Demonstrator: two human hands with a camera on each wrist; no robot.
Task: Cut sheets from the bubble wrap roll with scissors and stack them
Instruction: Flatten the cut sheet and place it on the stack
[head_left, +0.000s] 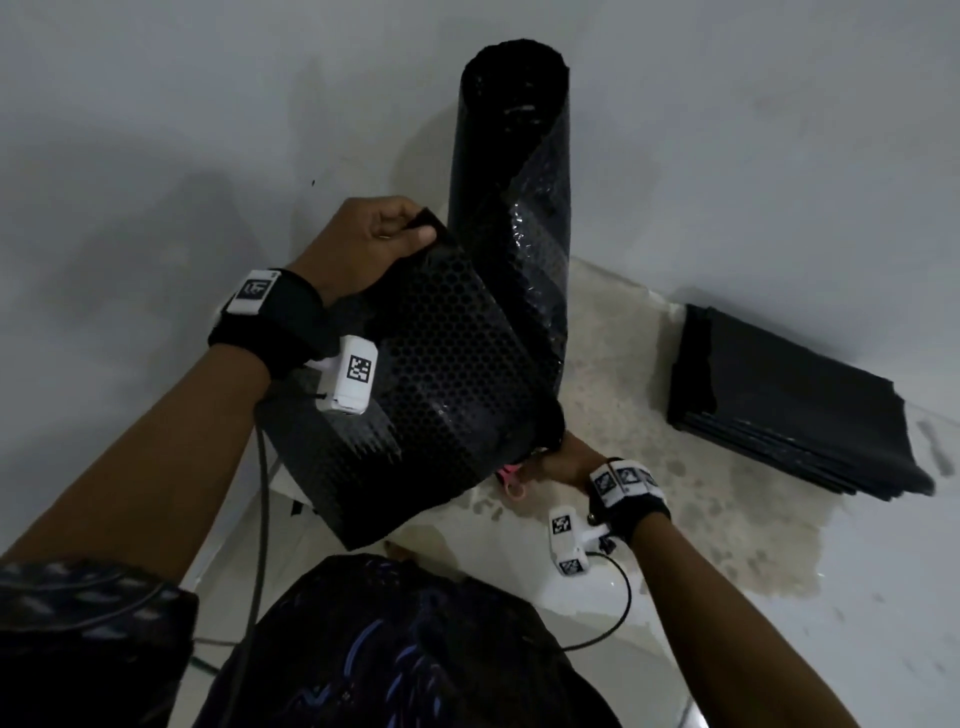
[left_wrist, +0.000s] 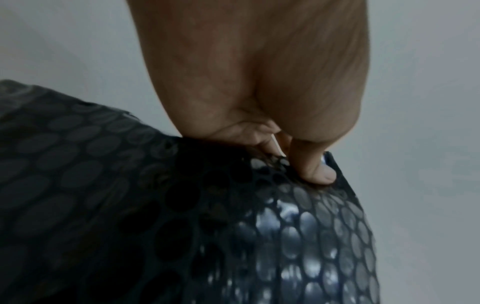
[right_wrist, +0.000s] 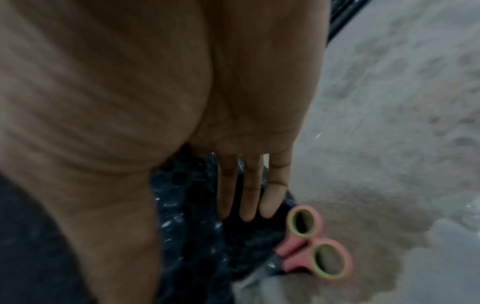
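The black bubble wrap roll stands upright on the floor. The left hand pinches the unrolled sheet's far corner; the right hand presses straight fingers on its lower edge beside pink scissors. Cut sheets are stacked at right.

Short dark patterned sleeve on left upper arm; dark garment with bluish markings over torso. Black wristband on left wrist, with white square-coded tag and white camera unit bearing a black-and-white marker; grey cable hanging from it. Black band on right wrist with white coded tags, white camera module, thin black cable looping away.
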